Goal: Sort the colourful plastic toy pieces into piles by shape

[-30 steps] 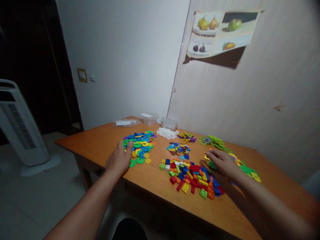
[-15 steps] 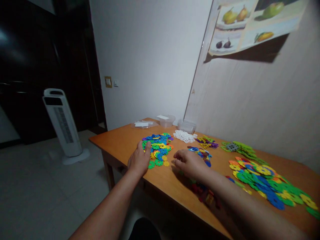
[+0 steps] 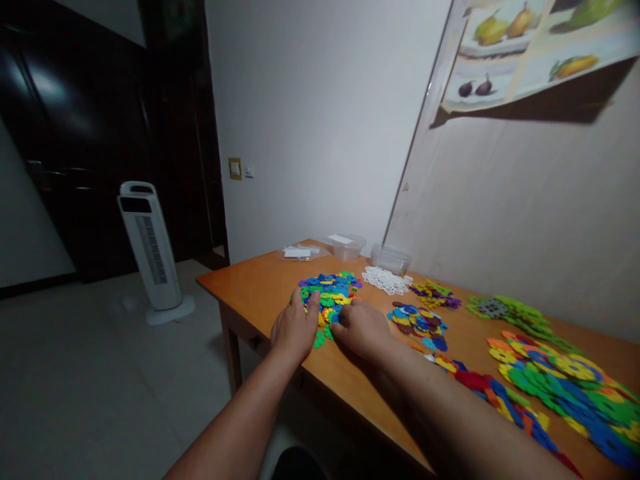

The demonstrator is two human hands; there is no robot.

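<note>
Your left hand [image 3: 296,327] is at the near left of the pile of notched plastic discs [image 3: 327,288] on the surface [image 3: 253,280], thumb and fingers apart. Your right hand [image 3: 364,328] is at that pile's right side, fingers bent, their grip impossible to tell.

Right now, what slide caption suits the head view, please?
Left hand and right hand at a pile of multicoloured flower-shaped pieces.
</note>
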